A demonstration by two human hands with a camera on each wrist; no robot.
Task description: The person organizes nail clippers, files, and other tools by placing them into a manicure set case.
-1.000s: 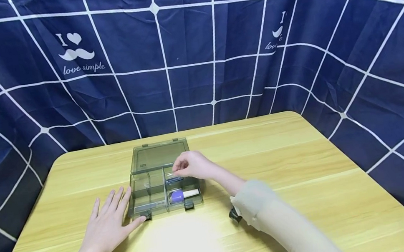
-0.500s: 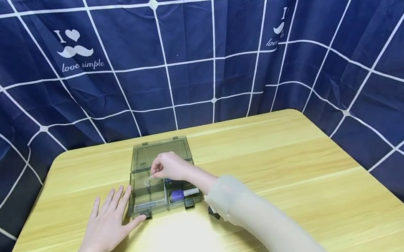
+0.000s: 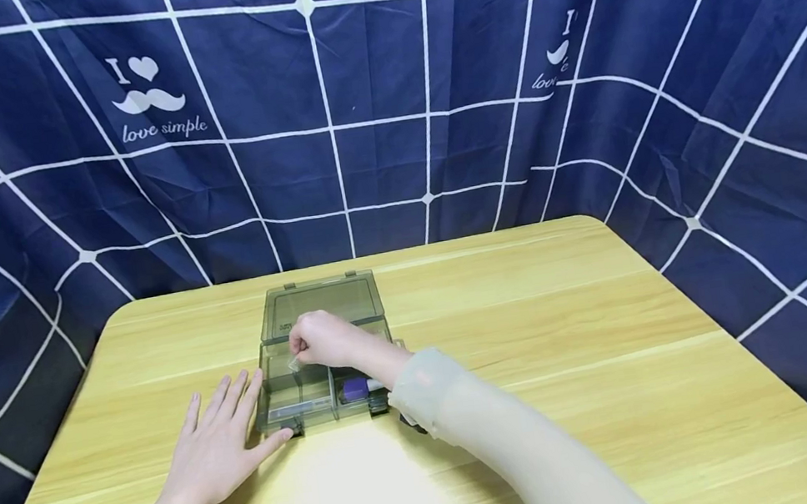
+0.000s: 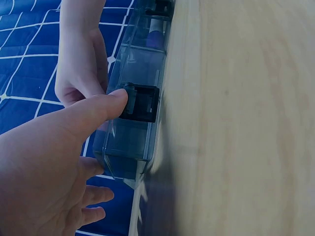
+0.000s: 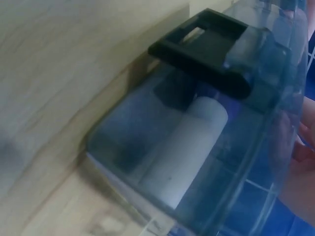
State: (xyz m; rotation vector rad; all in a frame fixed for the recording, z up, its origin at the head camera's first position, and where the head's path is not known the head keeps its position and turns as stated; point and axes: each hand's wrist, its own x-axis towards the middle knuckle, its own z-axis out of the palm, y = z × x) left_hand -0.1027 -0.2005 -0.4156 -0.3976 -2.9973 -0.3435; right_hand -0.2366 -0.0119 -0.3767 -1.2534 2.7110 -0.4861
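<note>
A smoky clear compartment box lies on the table with its lid folded back. My left hand steadies its left side with straight fingers; in the left wrist view the thumb touches the black latch. My right hand reaches over the back-left compartment, fingertips pinched at a small clear piece, whose kind is too small to make out. A purple nail polish bottle lies in the front-right compartment, its white cap seen through the wall in the right wrist view.
A flat, pale strip lies in the front-left compartment. Some black object sits beside the box, partly covered by the right sleeve. A dark blue grid-patterned curtain surrounds the wooden table.
My right hand has moved left from the back-right compartment to the back-left one, carrying a small clear piece, and lowered slightly. The left hand has stayed in place.
</note>
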